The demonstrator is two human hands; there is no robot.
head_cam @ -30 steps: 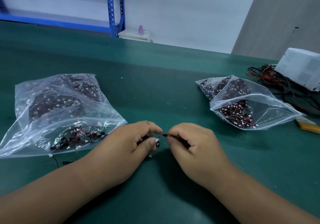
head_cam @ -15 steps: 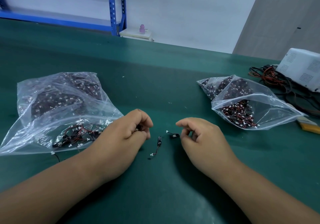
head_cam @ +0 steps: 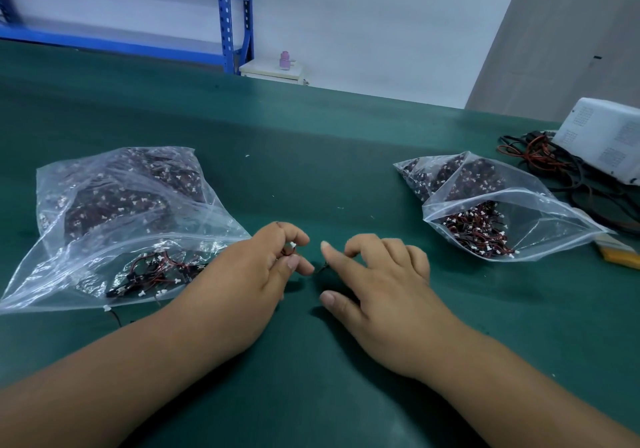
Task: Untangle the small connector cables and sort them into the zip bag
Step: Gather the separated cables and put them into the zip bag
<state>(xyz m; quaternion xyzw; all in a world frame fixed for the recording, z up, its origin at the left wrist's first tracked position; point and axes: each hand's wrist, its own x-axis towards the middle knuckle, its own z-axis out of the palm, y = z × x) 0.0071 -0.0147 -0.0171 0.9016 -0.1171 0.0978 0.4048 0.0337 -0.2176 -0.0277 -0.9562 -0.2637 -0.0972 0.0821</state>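
Note:
Two clear zip bags lie on the green table. The left zip bag [head_cam: 114, 226] holds tangled red-and-black connector cables with white plugs. The right zip bag [head_cam: 502, 212] stands open toward me with more cables inside. My left hand [head_cam: 256, 274] pinches a small cable with a white plug [head_cam: 293, 245] between thumb and fingers. My right hand [head_cam: 377, 274] is spread over the table, index finger stretched onto a small black cable [head_cam: 322, 267] lying between the hands.
A white device [head_cam: 606, 139] sits at the far right with a heap of red and black wires [head_cam: 540, 160] beside it. A yellow-handled tool [head_cam: 620, 255] lies behind the right bag. One loose cable [head_cam: 112, 314] lies by the left bag's mouth.
My right hand let go of its cable and spread its fingers, reaching left onto the loose cable between the hands. My left hand lifted slightly, still pinching its cable.

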